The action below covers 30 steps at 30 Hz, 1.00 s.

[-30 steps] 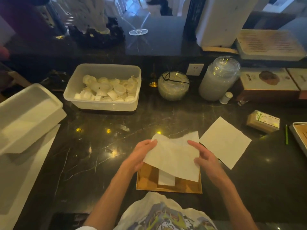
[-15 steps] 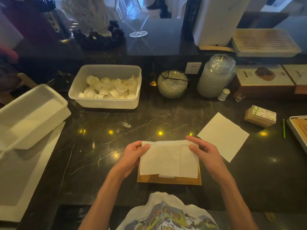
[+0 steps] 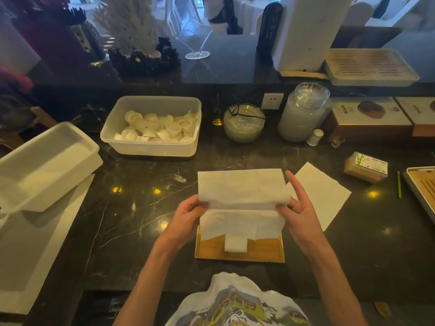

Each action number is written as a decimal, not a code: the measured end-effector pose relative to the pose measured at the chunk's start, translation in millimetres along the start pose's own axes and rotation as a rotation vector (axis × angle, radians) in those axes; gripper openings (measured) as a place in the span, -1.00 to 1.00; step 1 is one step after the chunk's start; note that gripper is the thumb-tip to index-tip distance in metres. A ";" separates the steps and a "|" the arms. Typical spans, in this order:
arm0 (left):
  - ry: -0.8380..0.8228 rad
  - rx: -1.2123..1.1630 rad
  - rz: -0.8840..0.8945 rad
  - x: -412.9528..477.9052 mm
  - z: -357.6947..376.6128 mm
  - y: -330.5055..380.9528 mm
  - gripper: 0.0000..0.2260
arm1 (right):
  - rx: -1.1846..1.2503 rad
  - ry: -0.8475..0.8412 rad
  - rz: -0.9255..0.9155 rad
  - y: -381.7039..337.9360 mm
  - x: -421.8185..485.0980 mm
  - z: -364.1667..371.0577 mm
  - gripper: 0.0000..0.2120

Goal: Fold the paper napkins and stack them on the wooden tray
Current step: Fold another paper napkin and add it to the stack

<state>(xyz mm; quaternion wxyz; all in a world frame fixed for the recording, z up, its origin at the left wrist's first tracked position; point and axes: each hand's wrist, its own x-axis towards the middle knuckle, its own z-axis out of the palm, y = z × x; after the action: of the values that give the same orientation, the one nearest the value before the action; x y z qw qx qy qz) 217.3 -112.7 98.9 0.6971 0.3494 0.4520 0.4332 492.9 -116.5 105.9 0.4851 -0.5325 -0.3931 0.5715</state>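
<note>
While both forearms reach in over the wooden tray [image 3: 239, 256], the left hand [image 3: 186, 218] pinches the left end of a paper napkin [image 3: 242, 201] with fingers curled shut on it, and the right hand [image 3: 297, 214] grips the right end with thumb and lower fingers, its index finger [image 3: 295, 185] pointing straight up behind the sheet. The napkin is white, crinkled and bent along a crosswise fold, the upper half standing up, the lower half hanging down over the far part of the tray. A small folded napkin [image 3: 235, 246] lies on the tray. Right of the tray, a flat napkin [image 3: 322, 196] rests on the dark counter [image 3: 141, 208].
</note>
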 end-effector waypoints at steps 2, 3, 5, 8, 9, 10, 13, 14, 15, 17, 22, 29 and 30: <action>0.006 0.033 0.019 0.6 1.8 2.0 -0.74 | -0.044 0.043 -0.051 -0.5 -0.1 4.5 -0.43; -0.005 0.074 0.037 1.1 1.7 3.2 -0.71 | -0.075 0.065 -0.069 -0.7 0.0 5.4 -0.50; -0.013 0.129 0.052 3.0 0.0 3.4 -0.64 | -0.097 0.078 -0.089 0.9 0.7 3.6 -0.66; 0.072 0.198 0.073 6.5 -2.2 2.2 -0.53 | -0.038 0.082 -0.017 3.8 1.6 1.6 -0.78; 0.095 0.211 0.084 7.0 -3.1 2.0 -0.52 | -0.054 0.107 0.013 4.1 2.3 0.7 -0.82; 0.111 0.222 0.092 7.3 -3.9 1.8 -0.53 | -0.078 0.123 0.033 5.1 3.6 -0.3 -0.83; 0.118 0.256 0.092 7.8 -6.5 3.0 -0.62 | -0.105 0.140 0.066 5.2 4.2 -3.9 -0.79; 0.110 0.258 0.092 7.8 -7.1 3.7 -0.68 | -0.110 0.141 0.073 4.0 3.7 -4.1 -0.76; 0.100 0.254 0.095 7.7 -7.2 4.3 -0.73 | -0.121 0.143 0.075 2.8 3.1 -4.2 -0.74; 0.100 0.259 0.109 7.7 -6.1 5.0 -0.83 | -0.158 0.155 0.065 1.6 2.9 -3.7 -0.70; 0.227 0.364 0.137 10.6 -1.3 4.8 -0.82 | -0.218 0.125 0.060 1.6 2.0 -6.1 -0.76; 0.349 0.524 0.038 14.2 -3.3 -1.2 -0.55 | -0.314 0.000 -0.045 -9.2 3.6 5.8 -0.84; 0.370 0.644 -0.008 15.3 -1.7 -4.5 -0.49 | -0.427 -0.012 -0.086 -11.1 6.3 11.2 -0.80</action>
<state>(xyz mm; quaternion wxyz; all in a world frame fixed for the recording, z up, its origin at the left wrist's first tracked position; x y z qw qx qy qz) 220.3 -100.2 89.4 0.4595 0.4648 0.6850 0.3218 483.5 -107.1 116.7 0.3829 -0.6024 -0.5303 0.4574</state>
